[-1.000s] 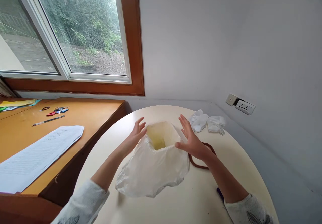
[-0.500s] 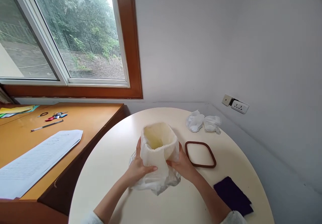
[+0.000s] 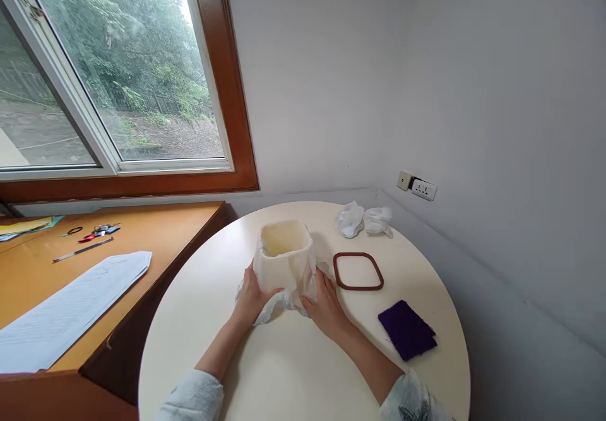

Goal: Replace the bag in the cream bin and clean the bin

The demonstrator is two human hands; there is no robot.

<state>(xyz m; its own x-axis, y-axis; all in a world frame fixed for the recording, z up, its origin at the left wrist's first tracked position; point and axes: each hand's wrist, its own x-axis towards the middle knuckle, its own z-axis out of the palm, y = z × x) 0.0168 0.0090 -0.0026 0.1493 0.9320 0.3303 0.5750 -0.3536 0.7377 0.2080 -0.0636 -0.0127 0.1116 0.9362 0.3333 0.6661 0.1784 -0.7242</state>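
A small wastebasket (image 3: 286, 236) with rounded corners stands upright on the round table. A thin white plastic bag (image 3: 283, 272) lines it, folded over the rim and hanging down the outside in loose creases. My left hand (image 3: 253, 298) grips the bag low on the left side, thumb across the front. On the right side, my right hand (image 3: 326, 304) is closed on the bag's lower part, fingers along the side. The bag hides the basket's outer wall. To the right of my right hand lies a brown rounded-square ring (image 3: 358, 288), flat on the table.
Two crumpled white plastic bags (image 3: 363, 220) sit at the table's back right. A folded dark purple cloth (image 3: 407, 329) lies at right on the cream table (image 3: 293, 370). On the wooden desk (image 3: 170, 231) at left are papers (image 3: 95, 295), a pen (image 3: 83, 250) and keys (image 3: 99, 233).
Both hands have slid lower on the bag, drawing its loose skirt down around the basket. The basket now stands more upright, farther from me. The camera view has shifted right.
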